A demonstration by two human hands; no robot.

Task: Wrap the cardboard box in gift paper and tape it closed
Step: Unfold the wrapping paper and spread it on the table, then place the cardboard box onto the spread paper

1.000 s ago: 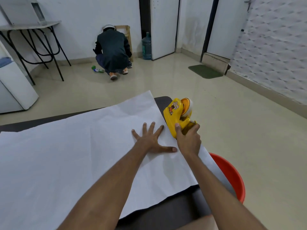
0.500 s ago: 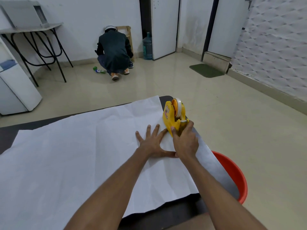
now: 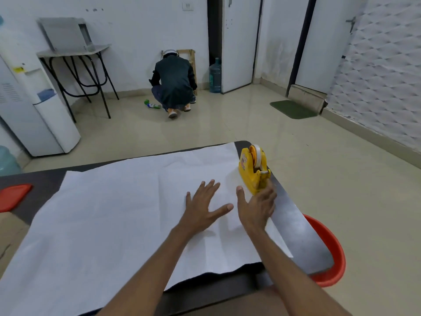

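Observation:
A large sheet of white gift paper lies spread over the dark table. My left hand rests flat on the paper with its fingers spread. A yellow tape dispenser with a white roll stands upright at the table's far right corner, on the paper's edge. My right hand is just behind it, thumb lifted away and fingertips touching its near end. A brown cardboard surface shows at the left edge, partly under the paper.
A red tub sits on the floor beside the table's right edge. A red lid lies at the table's left. A person crouches by the far wall; a water dispenser stands at left.
My right hand brought the tape dispenser down from the air, stood it on the table's far right corner and loosened its grip. My left hand stayed flat on the paper.

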